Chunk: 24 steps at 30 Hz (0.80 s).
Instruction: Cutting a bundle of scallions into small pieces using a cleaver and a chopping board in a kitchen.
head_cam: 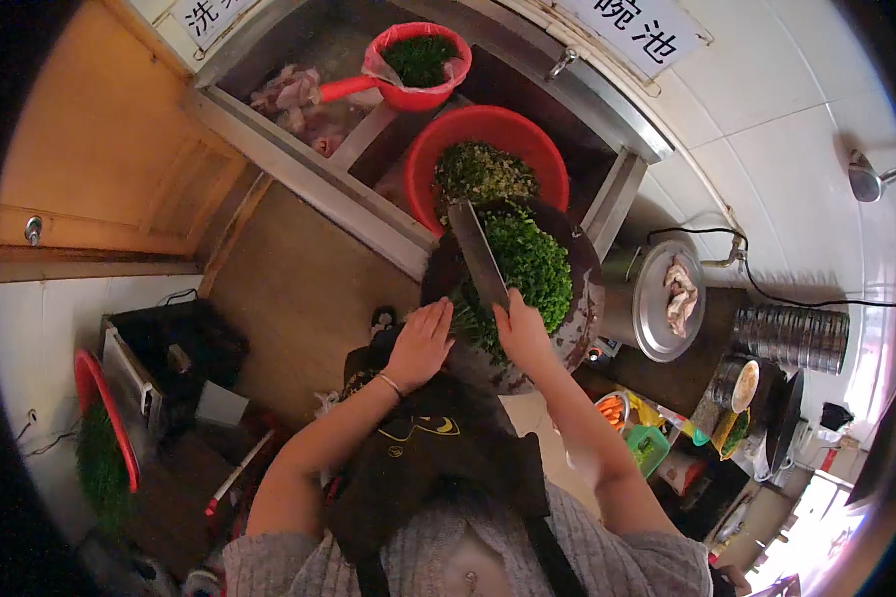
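Note:
My right hand (523,332) is closed around the handle of a cleaver (478,254), whose broad blade lies over chopped green herbs (534,269) on a round chopping block (586,298). On the block's left side my left hand (420,339) rests against a bunch of green stems (464,317), its fingers close together and pointing at them; whether it grips them I cannot tell. Just beyond the block, a large red plastic basin (560,160) holds more chopped greens mixed with pale bits.
A metal sink (328,179) behind holds raw meat (291,93) and a red handled colander (418,97) of greens. At right stand a lidded metal pot (646,306) with meat on top, stacked metal dishes (791,339) and a green basket (648,451). A red basin (127,448) of greens is at left.

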Each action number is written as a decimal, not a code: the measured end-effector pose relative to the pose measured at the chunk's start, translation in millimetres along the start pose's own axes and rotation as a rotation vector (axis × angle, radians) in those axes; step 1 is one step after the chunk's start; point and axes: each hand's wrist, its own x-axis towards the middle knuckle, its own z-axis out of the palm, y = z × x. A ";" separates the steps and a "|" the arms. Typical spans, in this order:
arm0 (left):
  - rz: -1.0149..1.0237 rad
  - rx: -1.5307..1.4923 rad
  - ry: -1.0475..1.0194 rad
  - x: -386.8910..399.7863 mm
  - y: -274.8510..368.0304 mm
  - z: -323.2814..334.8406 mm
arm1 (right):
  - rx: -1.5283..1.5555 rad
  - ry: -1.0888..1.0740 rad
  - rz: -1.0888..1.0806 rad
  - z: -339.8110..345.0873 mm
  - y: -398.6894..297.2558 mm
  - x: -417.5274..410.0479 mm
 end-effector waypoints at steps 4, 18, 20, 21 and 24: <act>0.025 -0.018 0.014 -7.3 -11.8 4.8 | -0.093 -0.163 0.073 7.9 13.8 -46.9; 0.059 0.016 0.104 -2.6 -12.4 8.5 | -0.052 -0.049 0.034 20.4 -4.3 0.0; 0.049 -0.061 0.136 -4.5 -13.6 8.2 | -0.104 -0.172 0.112 11.9 -4.8 -24.7; 0.048 -0.137 0.164 -2.6 -15.8 8.5 | -0.110 -0.165 0.113 15.3 -0.8 -34.8; 0.120 -0.136 0.170 -3.9 -22.6 14.3 | -0.175 -0.229 0.159 34.0 8.8 -38.2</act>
